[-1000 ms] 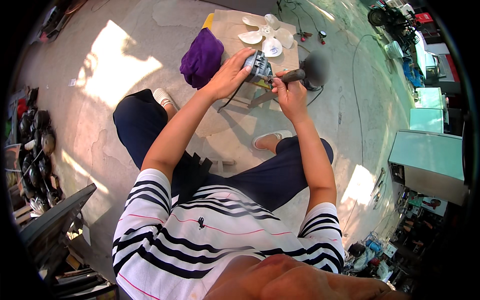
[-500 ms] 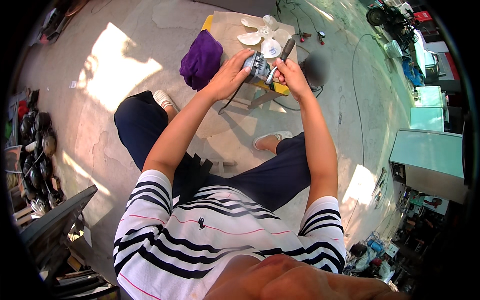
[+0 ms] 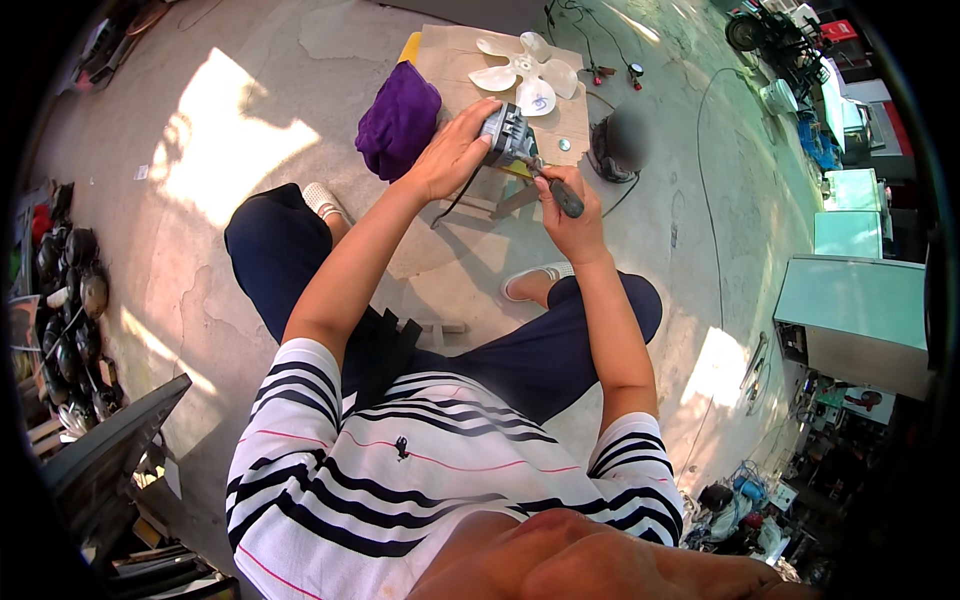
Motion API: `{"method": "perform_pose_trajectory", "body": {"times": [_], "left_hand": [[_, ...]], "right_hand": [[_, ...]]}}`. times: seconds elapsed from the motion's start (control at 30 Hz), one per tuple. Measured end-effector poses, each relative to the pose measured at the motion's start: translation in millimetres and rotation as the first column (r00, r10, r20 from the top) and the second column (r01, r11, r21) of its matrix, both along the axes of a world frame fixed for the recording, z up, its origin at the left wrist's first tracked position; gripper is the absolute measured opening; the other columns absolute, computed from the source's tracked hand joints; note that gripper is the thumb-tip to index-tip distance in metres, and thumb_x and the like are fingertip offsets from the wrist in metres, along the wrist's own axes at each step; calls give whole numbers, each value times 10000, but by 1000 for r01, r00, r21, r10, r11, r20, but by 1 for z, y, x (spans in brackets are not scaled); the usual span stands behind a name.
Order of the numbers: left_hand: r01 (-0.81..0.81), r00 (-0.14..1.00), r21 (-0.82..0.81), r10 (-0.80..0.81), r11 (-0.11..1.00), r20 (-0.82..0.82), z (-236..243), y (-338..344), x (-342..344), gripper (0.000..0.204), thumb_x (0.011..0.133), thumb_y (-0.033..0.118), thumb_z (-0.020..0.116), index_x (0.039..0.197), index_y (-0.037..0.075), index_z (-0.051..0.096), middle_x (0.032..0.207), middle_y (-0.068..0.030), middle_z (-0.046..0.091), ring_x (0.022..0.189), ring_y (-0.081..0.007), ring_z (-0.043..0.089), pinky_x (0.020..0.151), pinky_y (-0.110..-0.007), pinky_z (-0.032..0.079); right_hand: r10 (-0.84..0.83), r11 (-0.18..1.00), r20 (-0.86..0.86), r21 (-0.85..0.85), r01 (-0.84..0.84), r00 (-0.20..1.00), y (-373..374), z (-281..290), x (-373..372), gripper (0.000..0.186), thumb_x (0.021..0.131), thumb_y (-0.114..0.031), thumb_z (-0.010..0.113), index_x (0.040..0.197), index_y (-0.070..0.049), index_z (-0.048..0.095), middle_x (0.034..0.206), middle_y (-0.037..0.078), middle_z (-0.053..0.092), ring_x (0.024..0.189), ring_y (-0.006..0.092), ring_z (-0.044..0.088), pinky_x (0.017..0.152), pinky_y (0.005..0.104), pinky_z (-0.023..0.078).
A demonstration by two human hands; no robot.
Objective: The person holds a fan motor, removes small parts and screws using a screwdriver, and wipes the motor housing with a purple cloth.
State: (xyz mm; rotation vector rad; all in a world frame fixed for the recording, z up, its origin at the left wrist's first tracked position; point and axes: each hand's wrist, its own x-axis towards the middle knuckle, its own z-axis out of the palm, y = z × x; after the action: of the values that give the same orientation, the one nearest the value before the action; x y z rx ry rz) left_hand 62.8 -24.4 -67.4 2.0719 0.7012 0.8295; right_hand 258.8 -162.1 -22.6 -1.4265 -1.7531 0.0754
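Nearest to me I see my striped shirt point(image 3: 400, 480) and dark trousers point(image 3: 560, 350), knees spread as I sit above the concrete floor point(image 3: 200, 150). My right hand point(image 3: 572, 215) is closed around a screwdriver point(image 3: 558, 192), its dark handle sticking out past the knuckles and its tip pointing at the motor point(image 3: 505, 135). My left hand point(image 3: 455, 150) is wrapped around the left side of that motor, fingers curled over it, holding it up above the near edge of a board point(image 3: 450, 55). A black cable point(image 3: 455, 195) hangs from the motor toward my left leg.

Just left of the motor, a purple cloth point(image 3: 400, 118) lies bunched at the board's edge. Beyond the motor, on the board, rests a white fan blade point(image 3: 525, 72), and just right of the motor I see a small round washer point(image 3: 565, 145). Farther right of the motor a dark round part point(image 3: 620, 145) sits on the floor, with thin wires point(image 3: 700, 150) trailing past it. Far right stands a pale green cabinet point(image 3: 860, 310).
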Motion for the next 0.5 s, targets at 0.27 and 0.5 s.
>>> {"method": "perform_pose_trajectory", "body": {"times": [0.27, 0.5], "left_hand": [[-4, 1000, 12, 4, 1000, -7, -1, -1, 0, 561, 1023, 259, 395, 1554, 93, 332, 1608, -168, 344, 1485, -350, 337, 1217, -458, 265], [8, 1000, 7, -8, 1000, -3, 0, -1, -1, 548, 1040, 271, 379, 1557, 98, 326, 1613, -164, 334, 1486, -350, 336, 1218, -456, 260]], "right_hand": [[76, 987, 241, 122, -108, 967, 6, -7, -2, 371, 823, 16, 745, 1136, -81, 571, 905, 85, 664, 817, 302, 697, 657, 396, 569], [82, 977, 323, 160, -140, 943, 4, -16, -4, 381, 811, 40, 732, 1135, -74, 566, 910, 94, 666, 806, 295, 690, 658, 389, 575]]}}
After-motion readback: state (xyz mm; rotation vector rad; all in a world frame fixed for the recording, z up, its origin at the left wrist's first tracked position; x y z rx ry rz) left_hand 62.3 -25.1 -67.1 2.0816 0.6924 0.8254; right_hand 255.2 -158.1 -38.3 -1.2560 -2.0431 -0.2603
